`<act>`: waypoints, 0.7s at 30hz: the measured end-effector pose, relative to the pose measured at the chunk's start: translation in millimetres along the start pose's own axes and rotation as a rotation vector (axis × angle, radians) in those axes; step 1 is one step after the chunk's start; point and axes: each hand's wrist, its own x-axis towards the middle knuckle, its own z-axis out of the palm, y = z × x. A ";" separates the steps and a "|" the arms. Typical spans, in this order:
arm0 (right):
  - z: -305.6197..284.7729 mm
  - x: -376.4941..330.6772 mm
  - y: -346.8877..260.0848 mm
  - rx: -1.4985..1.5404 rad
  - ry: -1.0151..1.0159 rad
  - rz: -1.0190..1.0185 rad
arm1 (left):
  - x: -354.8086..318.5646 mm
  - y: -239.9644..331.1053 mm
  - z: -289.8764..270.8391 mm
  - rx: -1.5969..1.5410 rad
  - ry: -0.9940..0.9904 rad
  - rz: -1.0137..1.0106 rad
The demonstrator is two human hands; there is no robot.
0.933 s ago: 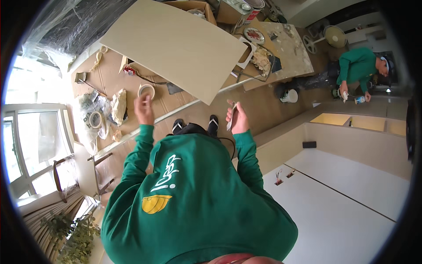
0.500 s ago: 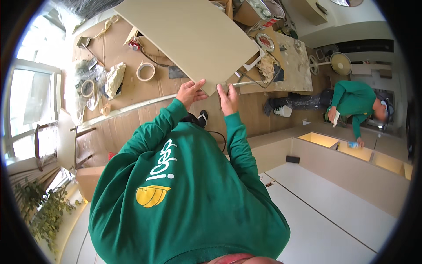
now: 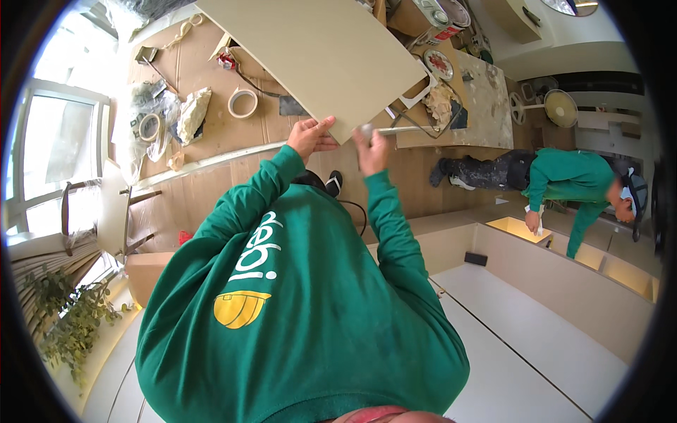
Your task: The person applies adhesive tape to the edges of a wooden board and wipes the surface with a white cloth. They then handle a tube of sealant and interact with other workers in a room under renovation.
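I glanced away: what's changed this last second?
The left hand moved right from near the tape and took hold of the panel at one corner. The right hand moved left to that corner, still holding something small. The tape stayed on the cardboard.

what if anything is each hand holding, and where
The left hand holds the beige panel near its closest corner; the right hand holds a small greyish object, too blurred to identify, grip unclear.

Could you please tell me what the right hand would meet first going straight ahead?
Probably the beige panel, near its corner, just beyond the right hand; depth is unclear, they may be touching.
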 end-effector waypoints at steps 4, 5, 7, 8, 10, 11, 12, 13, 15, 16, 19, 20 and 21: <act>-6.5 -0.3 12.2 0.028 -0.127 -0.010 | 3.4 -2.3 -1.6 -0.012 -0.010 0.003; -9.8 9.5 7.4 0.004 -0.122 0.064 | 2.9 -1.7 -1.2 -0.016 -0.021 0.014; -10.5 2.2 4.5 -0.050 -0.224 0.098 | 1.4 -0.2 -0.2 -0.025 -0.042 0.038; -9.8 -0.3 4.5 -0.001 -0.241 0.071 | 0.8 1.2 0.8 -0.017 -0.030 0.025; -8.6 -0.6 4.5 0.098 -0.276 0.017 | -1.5 3.2 2.6 -0.001 -0.006 -0.001; -13.9 10.5 3.0 0.163 -0.196 0.142 | -1.5 2.8 1.5 0.001 -0.016 0.011; -14.0 6.3 4.4 0.116 -0.235 0.126 | 0.7 3.7 0.1 0.004 -0.025 0.022; -14.4 0.7 6.4 0.069 -0.273 0.110 | 0.9 2.8 -1.0 0.007 -0.035 0.034; -12.6 6.0 6.3 0.047 -0.293 0.116 | 1.6 0.9 -1.6 0.000 -0.024 0.009; -13.1 11.4 6.0 0.068 -0.279 0.148 | 2.5 1.0 -1.7 -0.003 -0.019 -0.003; -22.9 23.8 20.9 0.091 -0.293 0.245 | 3.6 1.5 -0.9 -0.010 -0.046 0.034; -18.1 13.0 20.3 0.106 -0.340 0.180 | 3.4 -1.6 -2.6 0.006 -0.030 0.007; -8.9 -1.5 15.2 0.124 -0.379 0.107 | 6.5 -1.8 -4.4 0.029 -0.020 -0.012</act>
